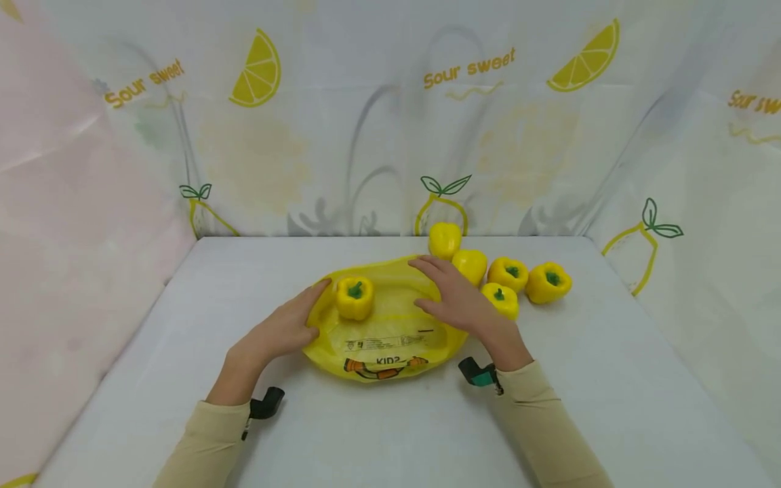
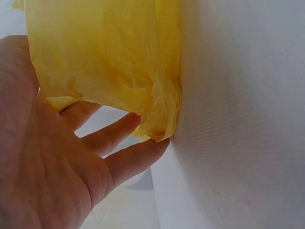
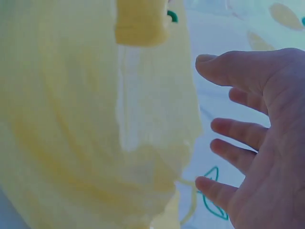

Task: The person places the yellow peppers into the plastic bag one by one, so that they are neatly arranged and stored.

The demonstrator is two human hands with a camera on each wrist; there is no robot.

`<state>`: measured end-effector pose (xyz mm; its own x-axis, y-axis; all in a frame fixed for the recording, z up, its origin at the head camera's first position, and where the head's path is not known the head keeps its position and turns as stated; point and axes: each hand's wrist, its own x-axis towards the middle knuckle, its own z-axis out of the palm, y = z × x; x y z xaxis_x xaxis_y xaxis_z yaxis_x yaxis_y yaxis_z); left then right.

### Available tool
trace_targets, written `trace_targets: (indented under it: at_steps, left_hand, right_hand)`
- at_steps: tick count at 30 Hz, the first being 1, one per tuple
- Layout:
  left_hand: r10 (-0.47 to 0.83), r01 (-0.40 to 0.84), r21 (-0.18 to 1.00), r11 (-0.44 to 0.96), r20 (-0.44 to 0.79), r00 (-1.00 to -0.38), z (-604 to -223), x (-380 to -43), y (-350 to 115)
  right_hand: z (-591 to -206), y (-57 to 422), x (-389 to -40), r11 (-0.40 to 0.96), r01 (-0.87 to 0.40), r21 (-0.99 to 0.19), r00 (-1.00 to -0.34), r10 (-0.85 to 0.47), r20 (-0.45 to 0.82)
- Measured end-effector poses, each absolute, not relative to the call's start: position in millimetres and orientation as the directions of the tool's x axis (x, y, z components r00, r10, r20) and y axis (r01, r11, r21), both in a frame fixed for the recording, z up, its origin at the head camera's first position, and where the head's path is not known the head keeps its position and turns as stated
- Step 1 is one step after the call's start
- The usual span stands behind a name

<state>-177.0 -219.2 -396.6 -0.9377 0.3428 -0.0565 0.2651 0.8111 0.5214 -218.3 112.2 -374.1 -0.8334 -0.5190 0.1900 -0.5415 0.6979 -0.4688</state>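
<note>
With fingers loosely extended, the left hand (image 1: 282, 331) touches the yellow bag (image 1: 396, 305); the right hand (image 1: 456, 297), fingers spread, holds nothing. Between them, on the bench (image 1: 366, 434), the bag carries one pepper (image 1: 355, 303) and print "KID", next character unclear. The backdrop (image 1: 342, 102) reads "Sour sweet".

1. head: fine print (image 1: 390, 341) on yellow bag (image 1: 393, 305) too small to read.
2. head: right hand (image 1: 456, 295) partly hides one loose pepper (image 1: 472, 263).
3. left wrist: left hand (image 2: 52, 162) cut off at left edge.
4. right wrist: bagged pepper (image 3: 142, 24) blurred, top cropped.
</note>
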Motion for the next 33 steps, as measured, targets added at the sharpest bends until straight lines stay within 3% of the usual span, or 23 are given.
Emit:
trace_targets:
  at_steps: [12,33]
  left_hand:
    - [0.34,0.259,0.523,0.812,-0.064,-0.938,-397.7,-177.9,-220.1]
    - [0.338,0.257,0.515,0.818,-0.069,-0.939,-397.1,-178.3,-220.7]
  right_hand:
    - [-354.8,160.5,-221.6,0.745,-0.347,-0.57,-0.916,-0.4,0.034]
    - [-335.5,214.2,-214.3,0.807,-0.189,-0.56,-0.907,-0.362,-0.216]
